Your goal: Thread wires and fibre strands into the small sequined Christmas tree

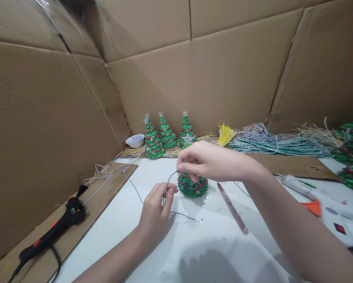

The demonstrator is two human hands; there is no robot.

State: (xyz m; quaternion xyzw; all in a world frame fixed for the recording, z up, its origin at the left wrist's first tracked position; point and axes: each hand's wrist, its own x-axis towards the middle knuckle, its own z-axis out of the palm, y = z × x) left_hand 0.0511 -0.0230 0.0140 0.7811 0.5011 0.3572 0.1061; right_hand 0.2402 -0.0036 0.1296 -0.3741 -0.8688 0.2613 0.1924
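Between my two hands runs a thin dark green wire (167, 183), bent in a curve. My left hand (159, 202) pinches its lower part, low over the white table. The fingers of my right hand (194, 161) are closed on the wire's upper end. Directly behind my right hand stands a small green Christmas tree (193, 188) with red garland and a clear star on top; the hand hides its middle. Loose wire ends stick out on both sides of my left hand, one reaching right across the table (194, 251).
A black glue gun (64, 224) lies on cardboard at left; a white glue gun (326, 216) is at right. Several finished trees (154, 141), a white bowl (135, 140) and wire bundles (276, 141) line the cardboard wall. A reddish stick (232, 208) lies right of the tree.
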